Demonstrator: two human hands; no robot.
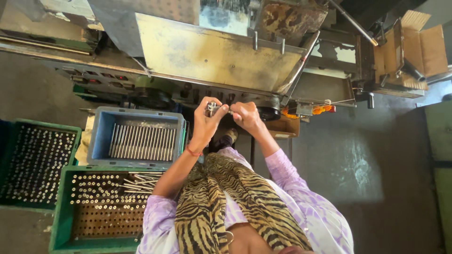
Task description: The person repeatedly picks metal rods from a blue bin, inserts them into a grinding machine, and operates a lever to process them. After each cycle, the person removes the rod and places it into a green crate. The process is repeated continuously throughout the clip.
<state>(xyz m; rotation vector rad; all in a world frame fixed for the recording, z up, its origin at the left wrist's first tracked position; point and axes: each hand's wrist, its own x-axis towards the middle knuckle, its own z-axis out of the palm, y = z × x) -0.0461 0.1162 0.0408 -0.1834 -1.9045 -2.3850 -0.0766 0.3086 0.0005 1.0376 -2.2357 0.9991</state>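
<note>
Both hands are up at the machine's lower edge, meeting around a small shiny metal part [213, 108]. The left hand [205, 124] clenches it from below, thumb and fingers wrapped on it, while the right hand [246, 115], at its three o'clock, pinches the thin rod end that sticks out sideways. The part sits right between the two hands, just under the stained, yellowed sheet-metal chute [207, 54].

At nine o'clock from the hands, a blue plastic crate [101, 136] holds a neat row of slim grey metal rods lying side by side. At seven o'clock, a green crate [63, 211] has upright pieces standing in the holes of a perforated board: its far rows look filled, the near rows show bare holes, so I judge that tray roughly half loaded. Another green crate [42, 124], farther toward nine o'clock, looks nearly full.

A tiger-striped scarf [235, 197] hangs over lilac sleeves.
</note>
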